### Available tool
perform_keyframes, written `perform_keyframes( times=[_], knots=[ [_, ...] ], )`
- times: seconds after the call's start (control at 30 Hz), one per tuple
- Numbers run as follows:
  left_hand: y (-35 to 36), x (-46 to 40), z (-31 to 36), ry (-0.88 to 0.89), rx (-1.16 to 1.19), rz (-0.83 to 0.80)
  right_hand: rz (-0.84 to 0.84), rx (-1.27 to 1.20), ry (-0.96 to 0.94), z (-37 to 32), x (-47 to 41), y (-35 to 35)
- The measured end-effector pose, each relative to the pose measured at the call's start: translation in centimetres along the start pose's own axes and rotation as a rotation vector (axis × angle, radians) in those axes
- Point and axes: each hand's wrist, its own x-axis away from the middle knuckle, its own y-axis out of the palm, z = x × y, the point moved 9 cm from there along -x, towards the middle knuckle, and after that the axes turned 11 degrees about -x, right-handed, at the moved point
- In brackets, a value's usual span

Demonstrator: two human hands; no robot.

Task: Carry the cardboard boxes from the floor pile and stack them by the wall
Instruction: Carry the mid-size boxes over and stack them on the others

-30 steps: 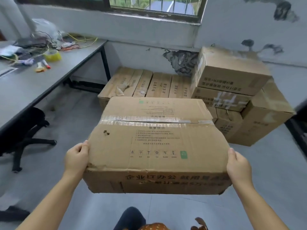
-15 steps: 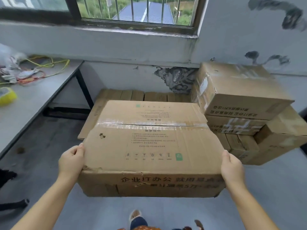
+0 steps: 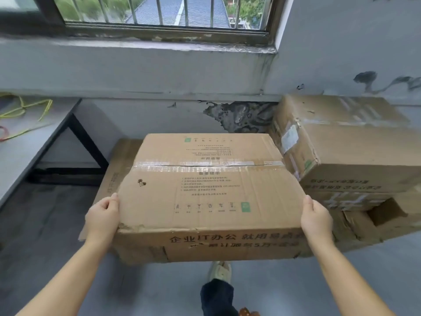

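1. Cardboard, brown and creased, made up the box [image 3: 211,192] that the person held out in front of the chest, above the grey floor [image 3: 45,224] and close to the wall [image 3: 148,71] under the window [image 3: 159,12].
2. The left hand [image 3: 103,215] gripped the box's near left corner, thumb lying on the top face and fingers wrapped down the side, out of sight.
3. The right hand [image 3: 315,218] gripped the near right corner the same way, thumb up on the top edge, fingers hidden behind the side.
4. A strip of clear tape [image 3: 205,165] ran across the top, sealing the two flaps.
5. Small printed lines of Chinese text filled the near flap, too fine to read, with a row of handling symbols and a green square mark [image 3: 245,206] below them.
6. Large dark characters on the front face read roughly "企业IT办公", the rest smeared and partly worn.
7. Flat boxes [image 3: 118,169] lay low against the wall behind and to the left of the held box, mostly covered by it.
8. To the right stood a stack of boxes [image 3: 355,156], its top one bearing a white label on its left face and upside-down printing along its front.
9. A grey desk [image 3: 25,144] stood at the left with yellow cables [image 3: 27,106] on it.
10. One shoe [image 3: 219,271] and a dark trouser leg [image 3: 216,297] showed below the box.
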Motion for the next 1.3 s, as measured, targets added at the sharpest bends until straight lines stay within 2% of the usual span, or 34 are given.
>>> perform_keyframes(
  times=[0.3, 0.53, 0.63, 0.77, 0.83, 0.9, 1.0, 1.07, 1.2, 1.3],
  knots=[
    [10.6, -10.5, 6.3, -0.021, -0.061, -0.002, 0.02, 0.036, 0.09, -0.2, -14.3, 6.8],
    [21.7, -16.5, 2.9, -0.073, -0.193, -0.014, 0.075, 0.075, 0.137, 5.4, -20.2, 12.0],
    [25.7, -17.4, -0.1, -0.08, -0.299, -0.086, 0.019, 0.147, 0.191, 9.8, -21.3, 14.1],
    [28.5, -16.9, -3.9, -0.131, -0.403, -0.309, -0.075, 0.221, 0.276, 12.8, -20.7, 15.0],
    [29.1, -16.7, -4.2, -0.179, -0.347, -0.401, -0.065, 0.178, 0.328, 12.9, -20.7, 14.8],
    [29.8, -16.6, -4.5, -0.313, -0.199, -0.468, -0.024, 0.115, 0.44, 13.2, -20.3, 14.7],
    [30.2, -16.3, -4.7, -0.458, -0.061, -0.492, 0.107, -0.133, 0.704, 15.5, -18.8, 15.0],
    [30.1, -16.2, -4.1, -0.472, -0.034, -0.477, 0.196, -0.272, 0.793, 16.4, -18.1, 15.2],
    [30.9, -14.7, -2.9, -0.442, 0.02, -0.513, 0.33, -0.338, 0.794, 17.0, -18.2, 14.2],
    [31.3, -13.3, -3.5, -0.462, 0.044, -0.534, 0.359, -0.502, 0.877, 18.3, -17.4, 14.7]
  ],
)
